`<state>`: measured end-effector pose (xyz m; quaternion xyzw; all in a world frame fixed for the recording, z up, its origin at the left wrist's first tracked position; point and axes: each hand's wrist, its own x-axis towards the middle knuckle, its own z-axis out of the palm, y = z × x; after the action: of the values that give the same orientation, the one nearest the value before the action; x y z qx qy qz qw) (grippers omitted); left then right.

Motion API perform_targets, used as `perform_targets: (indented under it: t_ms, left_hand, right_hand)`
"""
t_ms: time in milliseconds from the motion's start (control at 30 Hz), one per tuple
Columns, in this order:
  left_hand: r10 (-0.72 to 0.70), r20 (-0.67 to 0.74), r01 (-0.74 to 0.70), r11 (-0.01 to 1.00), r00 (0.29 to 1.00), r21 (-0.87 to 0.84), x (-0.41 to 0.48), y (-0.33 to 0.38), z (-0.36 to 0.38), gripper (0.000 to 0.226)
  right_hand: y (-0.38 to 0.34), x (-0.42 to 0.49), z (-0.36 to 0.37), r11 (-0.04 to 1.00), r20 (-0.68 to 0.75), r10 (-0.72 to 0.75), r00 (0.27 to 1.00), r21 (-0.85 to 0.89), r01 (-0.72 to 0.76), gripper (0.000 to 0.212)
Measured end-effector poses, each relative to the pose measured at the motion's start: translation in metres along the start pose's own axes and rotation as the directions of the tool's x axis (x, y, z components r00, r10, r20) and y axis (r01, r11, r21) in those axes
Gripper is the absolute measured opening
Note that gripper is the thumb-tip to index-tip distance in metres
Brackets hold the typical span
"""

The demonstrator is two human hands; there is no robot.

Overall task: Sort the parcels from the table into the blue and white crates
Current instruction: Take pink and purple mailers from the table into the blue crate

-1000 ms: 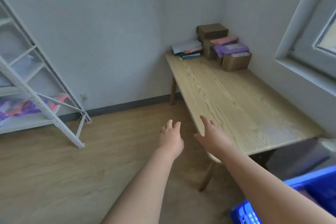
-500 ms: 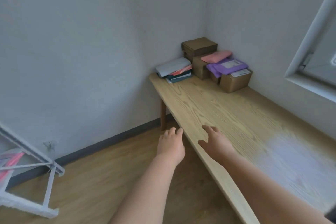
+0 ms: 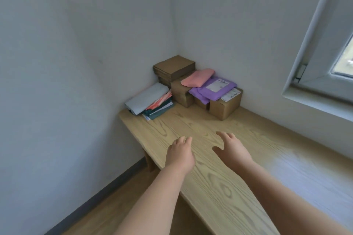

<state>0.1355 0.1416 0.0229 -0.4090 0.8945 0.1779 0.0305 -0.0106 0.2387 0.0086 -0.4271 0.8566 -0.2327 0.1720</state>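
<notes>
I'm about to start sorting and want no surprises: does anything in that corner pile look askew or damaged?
Nothing looks damaged or spilled. The purple bag droops over the edge of the cardboard boxes beneath it, and the flat pile under the grey bag is fanned out unevenly.

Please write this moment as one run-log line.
left hand: open, empty | right hand: open, empty | parcels: piled in table corner | crates: not visible
</notes>
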Motion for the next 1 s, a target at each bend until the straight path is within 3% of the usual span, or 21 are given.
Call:
perform_targets:
  t_ms: [500, 633, 800, 1000]
  left_hand:
    - [0.228, 0.007, -0.228, 0.973, 0.974, 0.04, 0.221, -0.003, -0.029, 0.058]
    - [0.366, 0.079, -0.369, 0.929, 0.927, 0.03, 0.29, -0.006, -0.031, 0.057]
    - [0.537, 0.101, -0.546, 0.818, 0.838, 0.182, 0.36, -0.011, -0.046, 0.056]
    - [0.657, 0.183, -0.676, 0.664, 0.732, 0.319, 0.431, -0.001, -0.049, 0.058]
  right_hand:
    - [-0.004, 0.161, -0.015, 0.989, -0.139, 0.148, 0.979, 0.014, -0.147, 0.058]
    - [-0.012, 0.209, -0.011, 0.953, -0.171, 0.302, 0.938, 0.07, -0.294, 0.055]
    - [-0.026, 0.267, -0.008, 0.855, -0.187, 0.502, 0.844, 0.253, -0.453, 0.05]
    - [-0.025, 0.321, -0.003, 0.699, -0.13, 0.669, 0.732, 0.447, -0.559, 0.059]
